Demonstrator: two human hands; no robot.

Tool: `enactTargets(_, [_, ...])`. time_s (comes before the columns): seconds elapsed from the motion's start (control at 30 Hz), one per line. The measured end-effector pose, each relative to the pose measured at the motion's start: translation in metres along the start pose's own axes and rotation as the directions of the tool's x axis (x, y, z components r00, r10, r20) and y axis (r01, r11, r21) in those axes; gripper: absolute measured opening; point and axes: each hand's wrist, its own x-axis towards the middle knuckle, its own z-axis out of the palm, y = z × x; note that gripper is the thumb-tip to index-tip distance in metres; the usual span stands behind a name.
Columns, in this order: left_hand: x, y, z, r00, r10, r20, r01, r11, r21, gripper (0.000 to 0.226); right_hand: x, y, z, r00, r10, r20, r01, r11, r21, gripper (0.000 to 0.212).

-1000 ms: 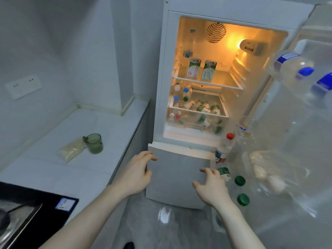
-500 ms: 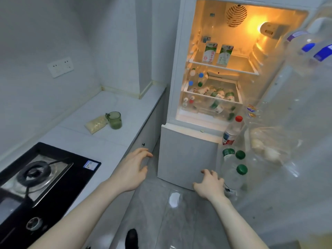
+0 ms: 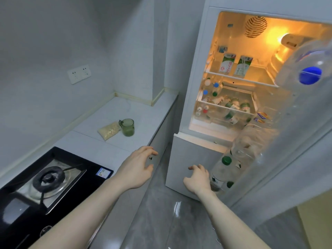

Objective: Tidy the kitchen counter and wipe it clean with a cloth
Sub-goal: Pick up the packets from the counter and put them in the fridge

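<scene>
View swung left since a second ago: counter [image 3: 115,150] with green cup [image 3: 128,127] and packet [image 3: 109,130] closer. Left hand [image 3: 136,169] and right hand [image 3: 198,178] empty, fingers loosely spread. Fridge [image 3: 197,69] open; tidying pending.

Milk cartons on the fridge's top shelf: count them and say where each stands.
2. One milk carton stands on the left of the top shelf, the other carton right beside it on its right. Both are upright, near the back. The open door could hide more at the shelf's right end.

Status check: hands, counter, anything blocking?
Left hand and right hand open, holding nothing. Green cup and food bag on counter, touching; no cloth in view. Fridge door wide open.
</scene>
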Motion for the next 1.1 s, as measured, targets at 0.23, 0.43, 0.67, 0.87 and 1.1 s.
enactTargets(0.23, [0.038, -0.026, -0.048, 0.997, -0.017, -0.078, 0.014, 0.999, -0.039, 0.04, 0.013, -0.077, 0.014, 0.97, -0.244, -0.015, 0.244, 0.97, -0.011, 0.052])
enactTargets(0.43, [0.066, -0.05, -0.066, 0.995, -0.02, -0.094, 0.013, 0.998, -0.069, 0.04, 0.032, -0.108, 0.006, 0.935, -0.355, -0.021, 0.353, 0.934, -0.063, 0.059])
enactTargets(0.67, [0.109, -0.058, -0.072, 0.993, 0.009, -0.115, -0.024, 0.992, -0.128, 0.039, 0.067, -0.117, -0.021, 0.909, -0.418, 0.011, 0.418, 0.908, -0.02, 0.062])
enactTargets(0.87, [0.161, -0.032, -0.071, 0.986, 0.023, -0.165, -0.051, 0.984, -0.17, 0.042, 0.117, -0.128, -0.042, 0.863, -0.503, 0.043, 0.502, 0.864, 0.027, 0.065])
enactTargets(1.1, [0.254, 0.028, -0.064, 0.976, 0.046, -0.213, -0.122, 0.926, -0.357, 0.06, 0.18, -0.118, -0.076, 0.84, -0.537, 0.073, 0.538, 0.843, 0.013, 0.083])
